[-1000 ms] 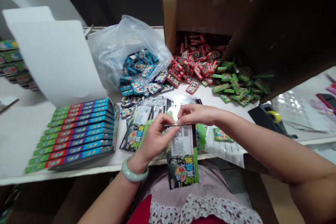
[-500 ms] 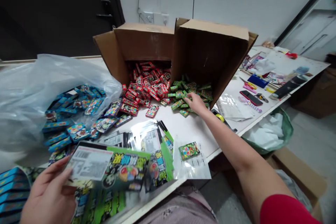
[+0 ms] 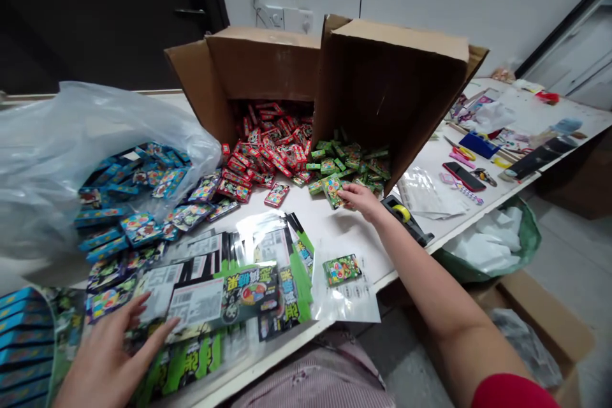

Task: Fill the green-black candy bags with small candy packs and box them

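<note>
Green box point(image 3: 331, 192) is partly covered by the right hand point(image 3: 362, 200)

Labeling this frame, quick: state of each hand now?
Left hand: open, fingers spread beside a printed packet; contact unclear.
Right hand: closed, holding a small green box.

Your left hand point(image 3: 108, 354): cut off by near edge. Your right hand point(image 3: 359, 199): fingers hiding part of green box point(image 3: 329, 189). Plastic bag point(image 3: 36, 121), blue stack point(image 3: 23, 341): cropped at left. White label point(image 3: 198, 301): print too small to read.
</note>
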{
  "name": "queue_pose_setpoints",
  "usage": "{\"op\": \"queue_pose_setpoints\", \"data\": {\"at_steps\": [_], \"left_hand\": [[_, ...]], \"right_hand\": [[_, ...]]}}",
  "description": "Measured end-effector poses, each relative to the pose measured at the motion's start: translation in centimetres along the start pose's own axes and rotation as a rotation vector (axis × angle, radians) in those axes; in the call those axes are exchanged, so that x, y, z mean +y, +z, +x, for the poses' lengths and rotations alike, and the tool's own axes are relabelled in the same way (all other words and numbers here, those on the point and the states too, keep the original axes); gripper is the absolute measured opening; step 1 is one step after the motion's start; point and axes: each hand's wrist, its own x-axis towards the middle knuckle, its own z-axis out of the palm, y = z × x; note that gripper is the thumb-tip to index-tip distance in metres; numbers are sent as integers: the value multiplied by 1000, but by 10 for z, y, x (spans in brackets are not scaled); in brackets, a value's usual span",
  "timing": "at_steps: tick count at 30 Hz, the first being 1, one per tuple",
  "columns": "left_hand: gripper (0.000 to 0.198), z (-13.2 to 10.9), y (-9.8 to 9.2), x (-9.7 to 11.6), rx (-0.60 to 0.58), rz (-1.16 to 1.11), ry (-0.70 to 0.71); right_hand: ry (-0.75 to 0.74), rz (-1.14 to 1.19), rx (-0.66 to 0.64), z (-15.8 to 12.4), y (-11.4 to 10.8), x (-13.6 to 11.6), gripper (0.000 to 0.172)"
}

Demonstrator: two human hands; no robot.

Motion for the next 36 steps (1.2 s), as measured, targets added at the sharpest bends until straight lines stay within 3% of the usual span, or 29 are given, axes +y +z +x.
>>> {"op": "queue_pose_setpoints", "data": {"at_steps": [2, 5, 7, 9, 12, 14, 17, 21, 29, 33, 36], "left_hand": [[67, 2, 3, 19, 16, 165, 200], [88, 9, 16, 51, -249, 282, 465], [96, 13, 25, 65, -365, 360, 479], [94, 15, 29, 72, -418, 386, 479], [90, 12, 25, 77, -308, 347, 478], [90, 7, 20, 79, -188, 314, 473], [91, 1, 15, 81, -101, 298, 479], [91, -2, 11, 76, -22, 312, 469], [94, -6, 15, 70, 9, 296, 554], [96, -11, 19, 65, -26, 267, 527], [98, -15, 17, 64, -35, 231, 491]], "right_hand": [[23, 72, -83, -17, 10, -5, 32], [47, 190, -211, -41, 27, -13, 54], [47, 259, -293, -55, 37, -17, 66], [10, 278, -332, -67, 47, -21, 64], [-145, 274, -273, -86, 64, -26, 52], [-274, 314, -188, -98, 77, -30, 50], [-390, 292, -131, -111, 94, -38, 47], [-355, 80, -231, -116, 102, -43, 45], [-271, -134, -472, -120, 97, -47, 41], [-235, -102, -575, -120, 96, -51, 36], [-214, -71, -574, -120, 97, -53, 32]]}}
